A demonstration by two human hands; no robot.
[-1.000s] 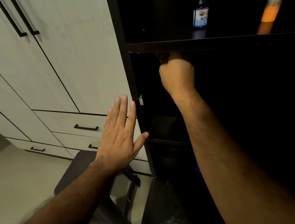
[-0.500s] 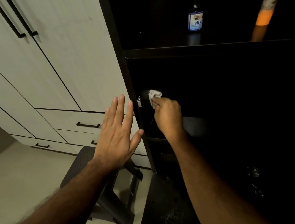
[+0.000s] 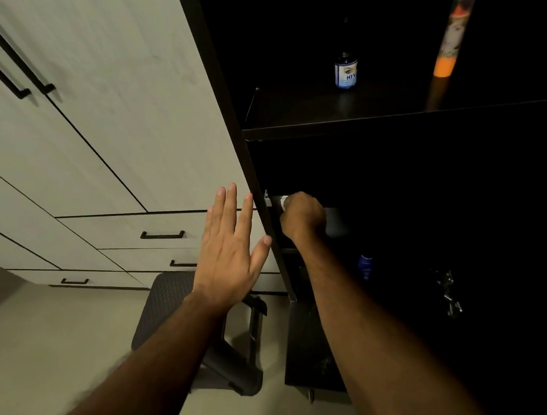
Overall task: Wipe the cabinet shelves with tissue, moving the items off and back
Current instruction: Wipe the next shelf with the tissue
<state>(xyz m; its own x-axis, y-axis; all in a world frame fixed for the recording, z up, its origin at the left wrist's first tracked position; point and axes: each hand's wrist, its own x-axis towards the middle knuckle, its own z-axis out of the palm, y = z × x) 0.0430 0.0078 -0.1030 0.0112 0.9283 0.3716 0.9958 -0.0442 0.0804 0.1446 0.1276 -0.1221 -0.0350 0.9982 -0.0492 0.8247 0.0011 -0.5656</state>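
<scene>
Taking the upper shelf [image 3: 362, 115] of the open cabinet as the landmark: a small bottle [image 3: 345, 73] stands on it toward its left, and a tall can [image 3: 453, 39] stands on it to the right of the bottle, well apart. Below the shelf, inside the cabinet, the right hand [image 3: 302, 216] sits near the left wall, gripping a tissue [image 3: 283, 201] (only a scrap shows). Left of the shelf, outside the cabinet, the left hand [image 3: 229, 250] lies flat against the closed doors [image 3: 108, 83]. Far below, a stool [image 3: 201, 333] stands on the floor [image 3: 24, 349].

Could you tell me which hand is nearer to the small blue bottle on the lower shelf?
Right hand, just above-left of the small blue bottle; left hand is outside the cabinet.
</scene>
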